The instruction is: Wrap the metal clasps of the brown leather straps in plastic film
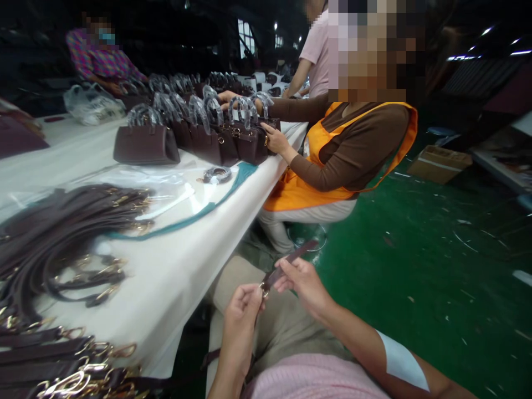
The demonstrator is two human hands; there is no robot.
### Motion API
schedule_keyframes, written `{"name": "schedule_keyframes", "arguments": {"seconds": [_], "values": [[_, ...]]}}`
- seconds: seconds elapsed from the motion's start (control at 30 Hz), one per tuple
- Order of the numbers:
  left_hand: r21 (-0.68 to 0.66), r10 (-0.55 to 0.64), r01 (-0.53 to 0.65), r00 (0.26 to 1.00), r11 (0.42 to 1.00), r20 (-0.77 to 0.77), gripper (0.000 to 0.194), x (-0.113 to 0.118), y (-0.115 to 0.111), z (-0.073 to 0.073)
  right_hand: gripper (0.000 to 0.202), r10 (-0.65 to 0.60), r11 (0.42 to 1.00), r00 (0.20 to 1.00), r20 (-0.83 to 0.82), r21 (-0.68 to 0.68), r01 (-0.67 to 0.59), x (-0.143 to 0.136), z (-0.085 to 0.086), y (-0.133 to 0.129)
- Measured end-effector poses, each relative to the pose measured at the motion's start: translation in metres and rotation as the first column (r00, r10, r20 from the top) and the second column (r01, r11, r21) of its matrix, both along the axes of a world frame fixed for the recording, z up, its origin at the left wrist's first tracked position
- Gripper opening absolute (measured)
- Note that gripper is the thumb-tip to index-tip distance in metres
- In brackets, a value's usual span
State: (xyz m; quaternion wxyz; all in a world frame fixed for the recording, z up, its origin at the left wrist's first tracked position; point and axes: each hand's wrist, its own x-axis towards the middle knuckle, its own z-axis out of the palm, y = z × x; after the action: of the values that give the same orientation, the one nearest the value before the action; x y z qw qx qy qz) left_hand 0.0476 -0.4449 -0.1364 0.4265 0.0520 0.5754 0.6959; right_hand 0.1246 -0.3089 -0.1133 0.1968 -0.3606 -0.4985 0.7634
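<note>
A dark brown strap point(297, 254) with a gold buckle point(263, 287) is held over my lap, its free end pointing up and to the right. My left hand point(244, 305) pinches it at the buckle. Just past the buckle, my right hand point(300, 280) grips the strap between thumb and fingers. Part of the strap hangs down behind my left hand and is mostly hidden.
Piled brown straps point(78, 227) with gold clasps cover the near left of the white table point(178, 266). Brown handbags point(145, 145) with wrapped handles stand farther back, beside a coiled strap point(216, 175) and teal ribbon point(187, 221). A person in an orange apron point(307, 191) touches the bags.
</note>
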Motion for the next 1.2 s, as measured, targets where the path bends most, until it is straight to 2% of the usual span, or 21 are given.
{"name": "schedule_keyframes", "arguments": {"seconds": [0.2, 0.33, 0.4, 0.47, 0.57, 0.63, 0.7, 0.8, 0.9, 1.07, 1.2], "values": [[0.01, 0.025, -0.025, 0.999, 1.0, 0.027, 0.04, 0.0, 0.003, 0.003, 0.045, -0.008, 0.993, 1.0, -0.015, -0.117, 0.006, 0.002, 0.0, 0.001], [-0.063, 0.047, -0.045, 0.999, 0.997, 0.027, 0.052, 0.002, 0.006, -0.002, 0.043, -0.014, 0.981, 1.0, -0.008, -0.194, 0.012, 0.001, -0.005, 0.0], [-0.085, 0.032, -0.032, 0.999, 0.996, -0.001, 0.051, 0.003, 0.007, -0.003, 0.042, 0.02, 0.982, 1.0, -0.01, -0.185, -0.021, 0.001, -0.007, -0.002], [-0.089, 0.03, -0.033, 0.999, 0.995, -0.041, 0.048, 0.004, 0.009, -0.004, 0.042, 0.085, 0.99, 0.996, -0.004, -0.112, -0.085, 0.001, -0.007, -0.004], [-0.095, 0.053, -0.062, 0.995, 0.993, -0.09, 0.048, 0.005, 0.011, -0.007, 0.04, 0.146, 0.98, 0.988, 0.047, 0.128, -0.151, 0.001, -0.008, -0.007], [-0.095, 0.067, -0.076, 0.994, 0.993, -0.087, 0.051, 0.005, 0.011, -0.01, 0.04, 0.123, 0.947, 0.989, 0.076, 0.29, -0.14, 0.0, -0.009, -0.007], [-0.089, 0.068, -0.072, 0.996, 0.993, -0.052, 0.053, 0.005, 0.011, -0.014, 0.041, 0.078, 0.939, 0.995, 0.069, 0.329, -0.096, -0.001, -0.009, -0.005], [-0.068, 0.057, -0.057, 0.998, 0.996, -0.005, 0.051, 0.005, 0.01, -0.02, 0.045, 0.004, 0.981, 0.999, 0.033, 0.194, -0.01, -0.002, -0.009, -0.001], [-0.051, 0.054, -0.053, 0.999, 0.997, 0.006, 0.048, 0.006, 0.01, -0.022, 0.046, -0.006, 0.997, 1.0, 0.029, 0.075, 0.004, -0.001, -0.009, 0.003], [-0.069, 0.045, -0.049, 0.997, 0.996, -0.058, 0.047, 0.007, 0.01, -0.017, 0.046, 0.024, 1.0, 1.0, 0.01, -0.005, -0.024, 0.002, -0.007, 0.001], [-0.064, 0.036, -0.043, 0.993, 0.997, -0.111, 0.045, 0.007, 0.011, -0.014, 0.046, 0.024, 1.0, 1.0, -0.016, -0.014, -0.024, 0.002, -0.007, -0.002]]}}
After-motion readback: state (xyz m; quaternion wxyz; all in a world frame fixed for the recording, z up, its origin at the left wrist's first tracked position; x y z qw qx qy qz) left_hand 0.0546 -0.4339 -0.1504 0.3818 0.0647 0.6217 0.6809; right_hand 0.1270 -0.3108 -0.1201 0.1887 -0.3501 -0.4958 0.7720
